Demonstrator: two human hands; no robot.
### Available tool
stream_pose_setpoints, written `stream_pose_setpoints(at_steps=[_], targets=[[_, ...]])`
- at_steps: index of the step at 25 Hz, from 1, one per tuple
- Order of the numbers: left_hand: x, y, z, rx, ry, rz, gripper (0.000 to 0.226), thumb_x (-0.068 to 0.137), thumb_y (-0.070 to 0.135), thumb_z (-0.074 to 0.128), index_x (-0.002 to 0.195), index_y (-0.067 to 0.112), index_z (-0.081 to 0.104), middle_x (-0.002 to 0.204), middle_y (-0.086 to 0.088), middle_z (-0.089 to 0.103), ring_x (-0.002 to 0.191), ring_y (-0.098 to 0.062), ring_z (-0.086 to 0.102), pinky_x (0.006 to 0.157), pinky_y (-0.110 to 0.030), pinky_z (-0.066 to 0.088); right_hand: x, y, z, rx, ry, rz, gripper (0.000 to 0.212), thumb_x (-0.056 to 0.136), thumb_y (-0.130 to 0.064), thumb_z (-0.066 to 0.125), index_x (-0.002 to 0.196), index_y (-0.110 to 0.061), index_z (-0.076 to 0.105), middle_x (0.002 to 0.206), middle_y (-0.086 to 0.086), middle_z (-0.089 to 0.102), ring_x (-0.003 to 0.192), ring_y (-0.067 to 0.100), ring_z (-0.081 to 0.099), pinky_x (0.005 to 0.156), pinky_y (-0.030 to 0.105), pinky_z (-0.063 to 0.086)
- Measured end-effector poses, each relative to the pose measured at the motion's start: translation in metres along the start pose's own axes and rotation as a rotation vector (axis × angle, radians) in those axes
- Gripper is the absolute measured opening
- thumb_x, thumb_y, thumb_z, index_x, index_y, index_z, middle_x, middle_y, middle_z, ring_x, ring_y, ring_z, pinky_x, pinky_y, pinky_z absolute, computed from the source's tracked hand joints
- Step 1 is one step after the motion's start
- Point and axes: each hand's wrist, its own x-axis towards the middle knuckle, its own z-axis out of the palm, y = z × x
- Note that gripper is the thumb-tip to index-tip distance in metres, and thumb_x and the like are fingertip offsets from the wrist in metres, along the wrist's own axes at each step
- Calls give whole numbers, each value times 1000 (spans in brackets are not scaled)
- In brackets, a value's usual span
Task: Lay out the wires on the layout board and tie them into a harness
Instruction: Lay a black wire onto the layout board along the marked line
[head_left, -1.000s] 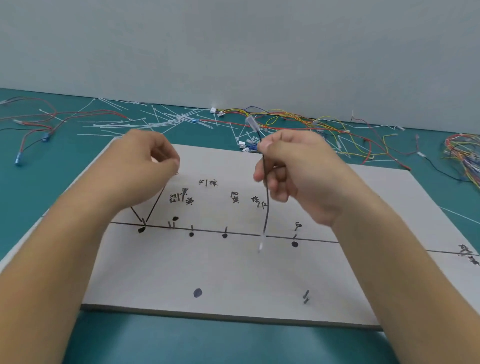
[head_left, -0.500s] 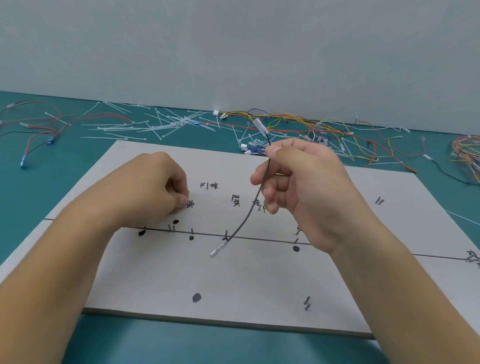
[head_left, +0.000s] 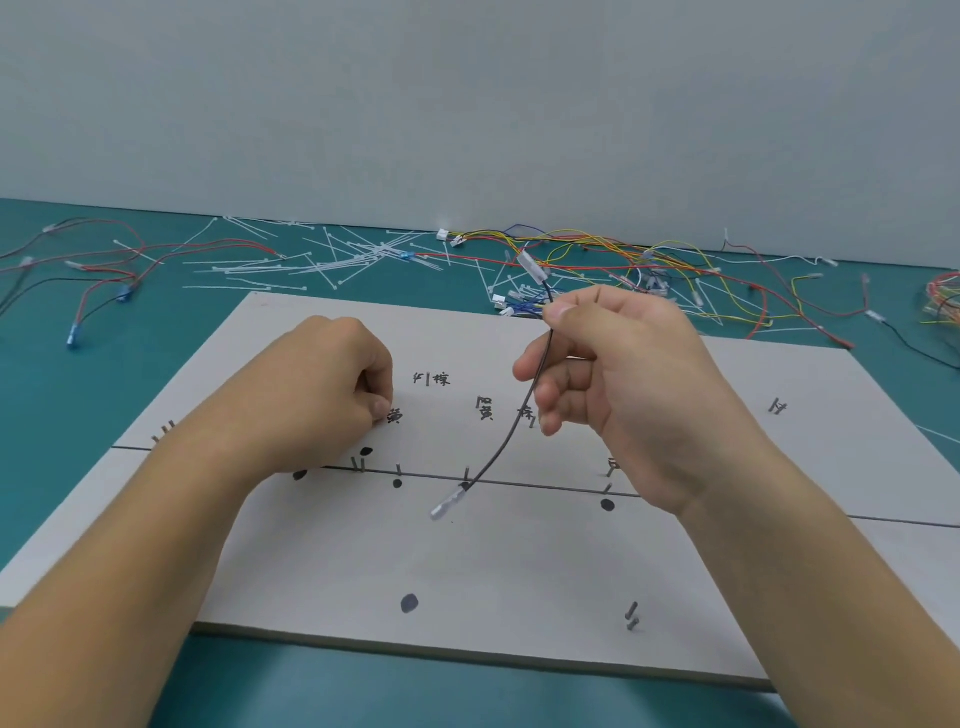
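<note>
Right hand (head_left: 623, 384) pinches black wire (head_left: 505, 442) aloft; left hand (head_left: 332, 395) curled.

Black wire (head_left: 511, 436), cloudy-clear sleeves at both ends. Pale grey layout board (head_left: 519, 571), black dots and lines. Teal tabletop (head_left: 104, 374). White cable ties (head_left: 332, 265). Yellow-and-red wires (head_left: 623, 254).

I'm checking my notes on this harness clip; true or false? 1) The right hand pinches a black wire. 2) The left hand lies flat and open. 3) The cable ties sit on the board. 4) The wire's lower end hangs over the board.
1) True: the right hand pinches the black wire between thumb and forefinger.
2) False: the left hand has its fingers curled, over the layout board.
3) False: the cable ties lie scattered on the teal table beyond it.
4) True: the wire's clear lower terminal hangs above the board.
</note>
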Motion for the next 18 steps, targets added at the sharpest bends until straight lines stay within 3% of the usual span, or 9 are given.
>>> stream_pose_setpoints(at_steps=[12, 15, 18], targets=[[-10, 49, 33, -89, 80, 70, 8, 85, 22, 72, 77, 23, 71, 79, 6, 66, 78, -20, 62, 65, -31, 47, -2, -2, 2, -66, 31, 2, 14, 103, -7, 52, 90, -7, 56, 65, 14, 68, 46, 21, 56, 43, 30, 49], [-7, 44, 29, -146, 0, 46, 8, 87, 23, 72, 79, 23, 73, 77, 7, 68, 77, -15, 65, 69, -32, 54, -2, 1, 2, -123, 14, 16, 12, 101, -6, 53, 89, -5, 57, 66, 13, 68, 46, 22, 57, 45, 31, 50], [-6, 36, 17, -203, 0, 40, 15, 95, 29, 66, 83, 24, 74, 77, 9, 71, 72, -5, 64, 66, -28, 51, -4, 3, 6, -75, -47, 85, 11, 100, -6, 55, 90, -3, 57, 68, 13, 65, 47, 22, 58, 44, 30, 51]])
